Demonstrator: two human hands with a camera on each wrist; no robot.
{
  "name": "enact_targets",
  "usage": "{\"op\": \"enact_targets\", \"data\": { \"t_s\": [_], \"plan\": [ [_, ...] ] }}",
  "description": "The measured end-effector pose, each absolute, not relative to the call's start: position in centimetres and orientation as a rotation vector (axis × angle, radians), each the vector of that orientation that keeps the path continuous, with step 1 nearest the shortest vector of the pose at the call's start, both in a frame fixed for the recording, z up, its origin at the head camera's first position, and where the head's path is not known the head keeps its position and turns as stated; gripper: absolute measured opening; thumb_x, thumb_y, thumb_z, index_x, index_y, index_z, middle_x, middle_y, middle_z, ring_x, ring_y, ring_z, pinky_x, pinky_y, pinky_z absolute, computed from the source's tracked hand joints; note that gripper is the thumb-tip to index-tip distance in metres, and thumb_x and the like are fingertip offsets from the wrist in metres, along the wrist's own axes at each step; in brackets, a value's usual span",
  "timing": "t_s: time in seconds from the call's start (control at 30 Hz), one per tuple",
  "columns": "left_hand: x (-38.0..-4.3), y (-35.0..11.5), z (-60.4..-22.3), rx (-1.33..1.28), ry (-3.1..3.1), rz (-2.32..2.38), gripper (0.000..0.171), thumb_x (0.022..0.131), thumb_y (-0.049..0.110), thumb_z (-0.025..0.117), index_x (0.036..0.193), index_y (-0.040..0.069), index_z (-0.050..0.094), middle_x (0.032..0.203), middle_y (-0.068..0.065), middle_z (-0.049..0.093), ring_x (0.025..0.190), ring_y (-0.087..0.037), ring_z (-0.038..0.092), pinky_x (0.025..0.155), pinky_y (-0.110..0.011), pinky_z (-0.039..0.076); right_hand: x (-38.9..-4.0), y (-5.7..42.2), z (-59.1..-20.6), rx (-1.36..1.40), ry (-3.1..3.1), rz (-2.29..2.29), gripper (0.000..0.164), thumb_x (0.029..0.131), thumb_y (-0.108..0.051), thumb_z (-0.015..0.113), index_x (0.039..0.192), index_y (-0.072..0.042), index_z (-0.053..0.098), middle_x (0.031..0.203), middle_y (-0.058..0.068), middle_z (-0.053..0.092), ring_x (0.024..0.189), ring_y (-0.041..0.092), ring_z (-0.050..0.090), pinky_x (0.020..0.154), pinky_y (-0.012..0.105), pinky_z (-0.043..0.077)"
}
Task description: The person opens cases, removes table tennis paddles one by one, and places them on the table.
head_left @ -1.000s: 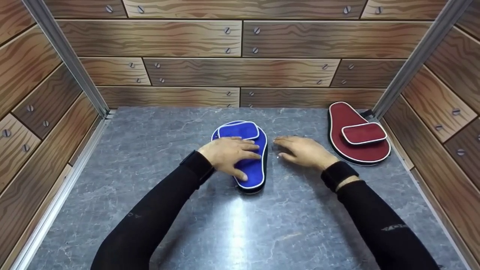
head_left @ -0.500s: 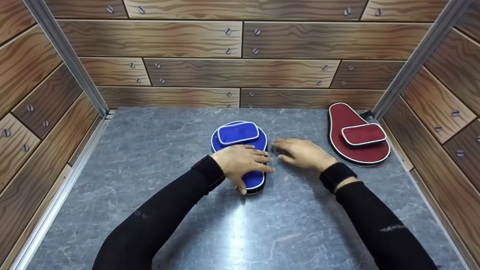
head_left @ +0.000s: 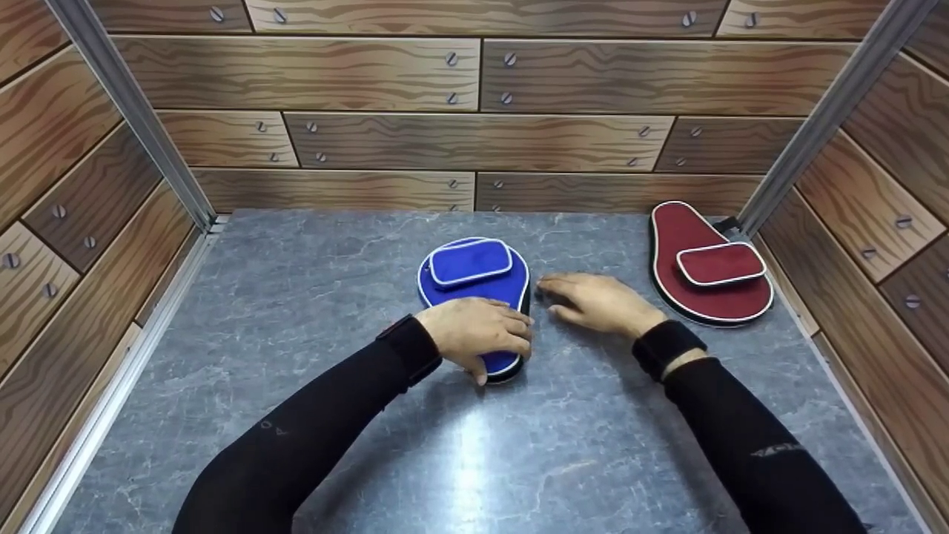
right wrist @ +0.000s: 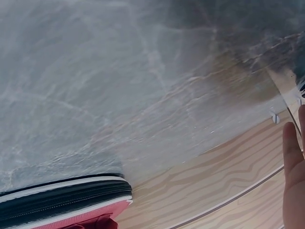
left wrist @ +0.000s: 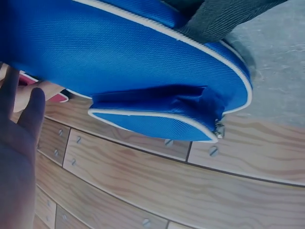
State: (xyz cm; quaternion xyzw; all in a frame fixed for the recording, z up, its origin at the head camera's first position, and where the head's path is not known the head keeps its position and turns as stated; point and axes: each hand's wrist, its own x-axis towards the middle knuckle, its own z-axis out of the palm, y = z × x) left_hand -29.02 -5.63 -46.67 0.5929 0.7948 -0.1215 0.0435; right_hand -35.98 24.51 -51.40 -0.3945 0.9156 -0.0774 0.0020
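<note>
From where I stand, the left hand (head_left: 478,330) lies across the narrow handle end of a blue table-tennis bat case (head_left: 485,293), its fingers bent down over the right-hand edge and its thumb at the opposite edge, so that it spans and grips that end. The case lies flat on the grey marbled tabletop (head_left: 319,297), near the middle, with its round end pointing toward the back wall (head_left: 474,141). A small blue pocket (head_left: 471,262) with white piping sits on the round end, in full view beyond the knuckles. The left wrist view shows a metal zipper pull (left wrist: 219,129) at that pocket's corner, and a dark strap (left wrist: 226,21) crossing the edge of the case.

The right hand (head_left: 600,300) holds nothing. It is palm down just beside the case, fingers loosely bent and pointing at it, thumb a little apart from them; whether the fingertips touch the tabletop I cannot tell. To the right of it, near the back corner, lies a dark red bat case (head_left: 678,278), narrow end toward the wall, a red pocket (head_left: 721,265) on its round part. The right wrist view catches the black zip (right wrist: 62,202) along its side. Both wrists wear black bands.
</note>
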Motion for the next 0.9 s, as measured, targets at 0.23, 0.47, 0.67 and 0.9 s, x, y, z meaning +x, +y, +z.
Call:
{"op": "enact_targets", "data": {
  "t_s": [0.23, 0.47, 0.67, 0.9],
  "plan": [
    [-28.8, -6.4, -47.3, 1.87, 2.475, -0.287, 0.076, 0.083, 0.054, 0.099, 0.149, 0.028, 0.072, 0.168, 0.0, 0.068, 0.17, -0.024, 0.054, 0.144, -0.041, 0.042, -35.8, 24.2, -51.5, -1.262, 2.843, -0.27, 0.055, 0.116, -0.03, 0.072, 0.166, -0.007, 0.065, 0.169, 0.016, 0.07, 0.156, 0.039, 0.069, 0.127, 0.062, 0.059],
    [-28.4, -7.2, -47.6, 1.934, 2.529, -0.266, 0.076, 0.081, 0.058, 0.097, 0.146, 0.026, 0.073, 0.165, 0.0, 0.07, 0.167, -0.024, 0.057, 0.142, -0.04, 0.045, -35.7, 24.1, -51.7, -1.317, 2.816, -0.291, 0.055, 0.116, -0.03, 0.071, 0.165, -0.007, 0.066, 0.171, 0.017, 0.067, 0.157, 0.04, 0.068, 0.129, 0.062, 0.057],
    [-28.2, -7.9, -47.6, 1.984, 2.577, -0.249, 0.076, 0.08, 0.06, 0.097, 0.145, 0.026, 0.073, 0.161, 0.0, 0.072, 0.164, -0.025, 0.06, 0.141, -0.041, 0.047, -35.6, 23.8, -51.9, -1.38, 2.804, -0.267, 0.053, 0.115, -0.029, 0.072, 0.164, -0.008, 0.068, 0.171, 0.016, 0.068, 0.158, 0.038, 0.067, 0.129, 0.061, 0.057],
    [-28.0, -8.9, -47.7, 2.043, 2.62, -0.215, 0.074, 0.081, 0.061, 0.096, 0.142, 0.026, 0.074, 0.156, 0.002, 0.074, 0.162, -0.025, 0.061, 0.141, -0.045, 0.046, -35.5, 23.7, -51.9, -1.433, 2.787, -0.249, 0.051, 0.114, -0.027, 0.074, 0.16, -0.005, 0.07, 0.172, 0.016, 0.067, 0.157, 0.039, 0.068, 0.128, 0.06, 0.058]
  ]
}}
